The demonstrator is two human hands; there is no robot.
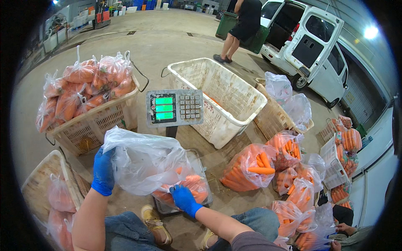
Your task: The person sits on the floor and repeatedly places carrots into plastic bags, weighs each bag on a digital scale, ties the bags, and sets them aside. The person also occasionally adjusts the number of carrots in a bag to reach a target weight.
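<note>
My left hand (104, 172), in a blue glove, grips the upper edge of a clear plastic bag (146, 163) and holds it raised and spread. The fingers of my right hand (185, 198), gloved alike, are closed on the plastic over some carrots (196, 188). Those carrots rest on the platform (161, 209) of an electronic scale, between my feet. Whether the raised plastic and the film around the carrots are one bag, I cannot tell. Behind the bag stands the scale's display panel (175, 108) with lit green readouts and a keypad.
A crate (94, 125) piled with tied carrot bags stands left; another crate (62, 163) is nearer. A white crate (216, 81) stands beyond the scale. Open carrot bags (248, 168) crowd the right, near another person's hands (344, 230). Further off, a person (248, 22) stands by a van (309, 47).
</note>
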